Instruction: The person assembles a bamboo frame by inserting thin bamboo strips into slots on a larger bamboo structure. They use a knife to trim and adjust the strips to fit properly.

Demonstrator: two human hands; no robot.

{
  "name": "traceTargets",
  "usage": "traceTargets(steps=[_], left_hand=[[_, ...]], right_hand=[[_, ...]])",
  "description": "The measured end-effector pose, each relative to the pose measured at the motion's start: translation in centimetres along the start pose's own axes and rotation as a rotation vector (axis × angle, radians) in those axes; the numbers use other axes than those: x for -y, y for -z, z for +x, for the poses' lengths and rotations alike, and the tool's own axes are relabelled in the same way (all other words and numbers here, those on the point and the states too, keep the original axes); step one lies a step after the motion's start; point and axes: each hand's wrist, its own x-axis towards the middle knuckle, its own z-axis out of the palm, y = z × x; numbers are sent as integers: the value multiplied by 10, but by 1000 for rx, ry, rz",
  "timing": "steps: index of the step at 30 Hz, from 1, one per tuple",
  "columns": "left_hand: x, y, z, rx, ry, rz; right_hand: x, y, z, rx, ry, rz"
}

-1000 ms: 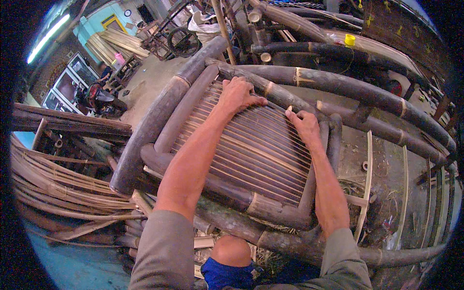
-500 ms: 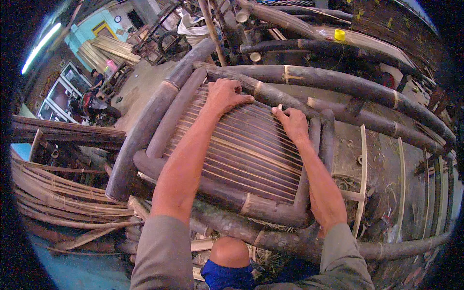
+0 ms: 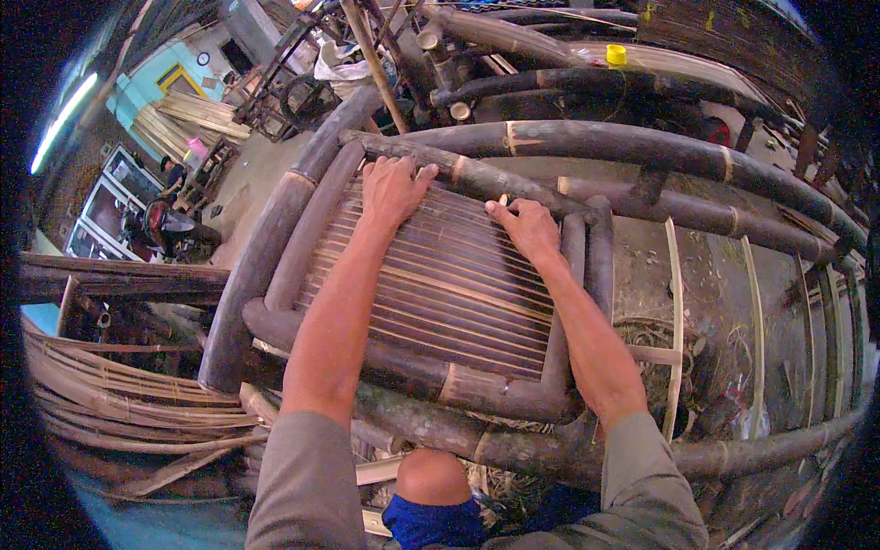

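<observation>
The slatted bamboo panel (image 3: 458, 284) lies in the middle of the view, set inside a dark bamboo frame (image 3: 412, 368), with both hands at its far edge. The left hand (image 3: 396, 188) rests at the far left corner, fingers bent toward the upper rail (image 3: 481, 176); whether they grasp a slat or only press cannot be told. The right hand (image 3: 527, 225) is bent near the far right corner, a small pale piece (image 3: 503, 200) showing at its thumb tip; whether that piece is pinched cannot be told. Yellow marks on the dark board (image 3: 724, 32) at upper right and the dial of the wall clock (image 3: 203, 59) are too small to read. The left forearm (image 3: 335, 316) hides part of the slats, and a bare knee (image 3: 434, 477) shows below the near side of the frame. Behind the upper rail runs a long curved bamboo pole (image 3: 614, 151); beyond it sits a yellow plastic container (image 3: 615, 55). Split bamboo strips (image 3: 137, 380) are heaped at left, upright pale slats (image 3: 676, 321) stand at right, and a motorcycle (image 3: 165, 225) is parked near the glazed doors (image 3: 101, 206).
</observation>
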Motion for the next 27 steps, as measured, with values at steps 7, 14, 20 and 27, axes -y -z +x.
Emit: traceTargets(steps=[7, 14, 20, 27], left_hand=[[-4, 6, 0, 133, 35, 127], [-1, 6, -1, 220, 100, 150], [-4, 7, -11, 118, -34, 70], [-58, -7, -51, 112, -238, 155]], right_hand=[[-6, 12, -1, 22, 103, -122], [-4, 9, -3, 95, 64, -185], [3, -2, -12, 15, 144, -276], [7, 4, -8, 105, 111, -238]])
